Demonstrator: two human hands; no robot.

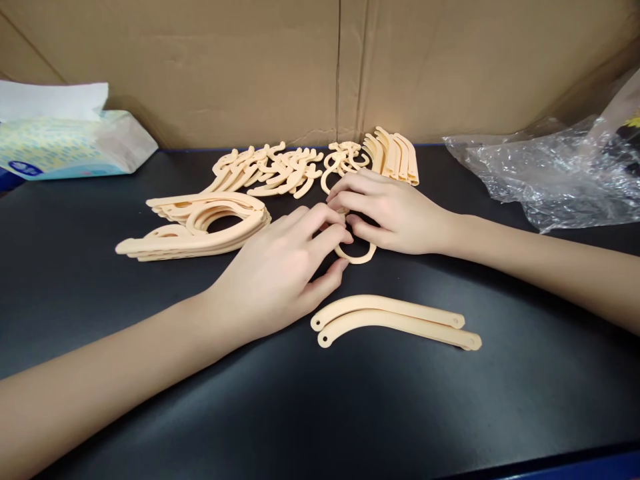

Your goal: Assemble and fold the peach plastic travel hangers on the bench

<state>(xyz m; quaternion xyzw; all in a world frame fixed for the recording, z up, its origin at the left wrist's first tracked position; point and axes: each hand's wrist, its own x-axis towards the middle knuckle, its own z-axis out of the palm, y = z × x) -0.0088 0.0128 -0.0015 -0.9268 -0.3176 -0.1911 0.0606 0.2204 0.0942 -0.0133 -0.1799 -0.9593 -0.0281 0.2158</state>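
My left hand (pixel 280 273) and my right hand (pixel 390 210) meet over the middle of the black table (pixel 450 413). Both pinch a small peach plastic hook piece (pixel 356 255), whose curved loop shows below the fingers. Two long curved peach arm pieces (pixel 395 321) lie side by side just in front of the hands. To the left, a stack of assembled peach hangers (pixel 200 227) rests on the table. Behind the hands are a heap of hook pieces (pixel 270 170) and a row of curved arm pieces (pixel 393 155).
A cardboard wall (pixel 320 67) closes off the back of the table. A soft pack of tissues (pixel 65 143) lies at the back left. A crumpled clear plastic bag (pixel 555 170) sits at the back right.
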